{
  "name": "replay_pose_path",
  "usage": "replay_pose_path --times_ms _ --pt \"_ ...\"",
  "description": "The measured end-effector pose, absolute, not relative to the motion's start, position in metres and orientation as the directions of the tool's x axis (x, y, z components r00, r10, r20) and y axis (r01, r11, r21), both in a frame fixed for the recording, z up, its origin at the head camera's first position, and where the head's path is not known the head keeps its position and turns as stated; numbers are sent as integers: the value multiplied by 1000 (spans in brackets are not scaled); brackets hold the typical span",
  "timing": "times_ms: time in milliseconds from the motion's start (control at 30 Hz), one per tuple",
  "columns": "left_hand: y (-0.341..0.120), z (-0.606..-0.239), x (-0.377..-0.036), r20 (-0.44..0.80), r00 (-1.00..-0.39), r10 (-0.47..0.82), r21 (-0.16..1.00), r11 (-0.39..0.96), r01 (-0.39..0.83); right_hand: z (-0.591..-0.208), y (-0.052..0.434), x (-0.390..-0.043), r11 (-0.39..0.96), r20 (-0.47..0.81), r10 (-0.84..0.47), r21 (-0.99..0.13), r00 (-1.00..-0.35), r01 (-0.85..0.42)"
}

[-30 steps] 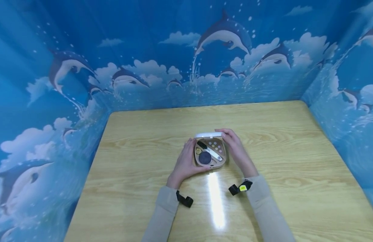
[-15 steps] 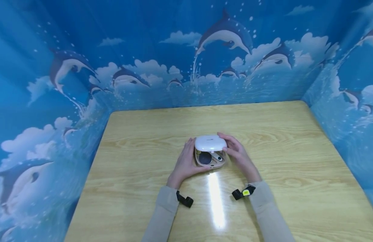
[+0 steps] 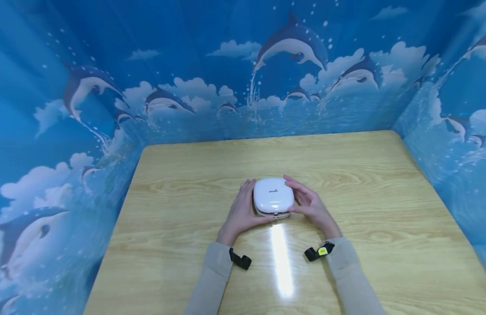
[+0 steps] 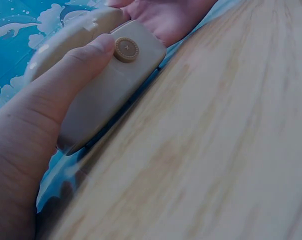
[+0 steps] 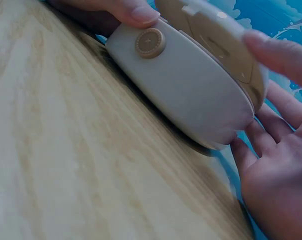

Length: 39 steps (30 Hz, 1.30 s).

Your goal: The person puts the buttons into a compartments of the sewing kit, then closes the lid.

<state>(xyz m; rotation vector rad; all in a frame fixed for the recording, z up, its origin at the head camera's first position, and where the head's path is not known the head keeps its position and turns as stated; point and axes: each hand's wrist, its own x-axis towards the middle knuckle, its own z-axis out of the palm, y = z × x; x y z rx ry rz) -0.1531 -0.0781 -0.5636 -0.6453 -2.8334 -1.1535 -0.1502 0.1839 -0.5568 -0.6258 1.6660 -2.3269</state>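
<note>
A small rounded case [image 3: 273, 197] with a white lid and a tan base lies in the middle of the wooden table [image 3: 180, 183]. Its lid is down over the base, so the contents are hidden. My left hand [image 3: 243, 211] grips the case's left side. In the left wrist view its thumb [image 4: 66, 75] lies along the base [image 4: 108, 87] beside a round tan button [image 4: 126, 49]. My right hand [image 3: 311, 204] cups the right side with straight fingers. In the right wrist view one fingertip [image 5: 278, 50] rests on the lid above the case [image 5: 191, 85].
Blue walls printed with dolphins [image 3: 294, 43] close the table in at the back, left and right. A bright strip of glare [image 3: 280, 258] lies on the wood between my forearms. Black straps [image 3: 240, 260] sit at both wrists.
The white lid, upright a second ago with the tray of small items showing, has swung down over the base under my right hand. My left hand has stayed in place.
</note>
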Motion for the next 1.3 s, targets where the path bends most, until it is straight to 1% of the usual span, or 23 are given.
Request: replay_pose_path --times_ms 167,267,400,467,567,867,1033,1300 --pt "-78 -564 -153 160 -915 370 658 651 378 -561 184 -148 -304 215 -420 -949 -882 -87" --pt "-78 -564 -153 161 -913 375 657 650 382 -563 182 -146 -255 228 -422 -959 -878 -126" --pt "-78 -565 -152 159 -913 375 664 644 380 -564 177 -143 -106 204 -407 -979 -890 -176" --pt "-78 -565 -152 157 -916 369 673 639 373 -564 174 -142 -33 180 -389 -983 -903 -182" --pt "-79 -565 -152 158 -915 370 669 641 375 -562 170 -141 24 163 -357 -983 -920 -184" --pt "-80 -564 -152 151 -920 362 680 637 363 -536 164 -132 38 191 -334 -976 -923 -216" --pt "-79 -566 -153 152 -920 361 679 639 363 -535 164 -132 46 219 -330 -968 -918 -248" --pt "-78 -567 -155 146 -925 351 682 642 351 -531 163 -131 33 210 -322 -972 -923 -232"
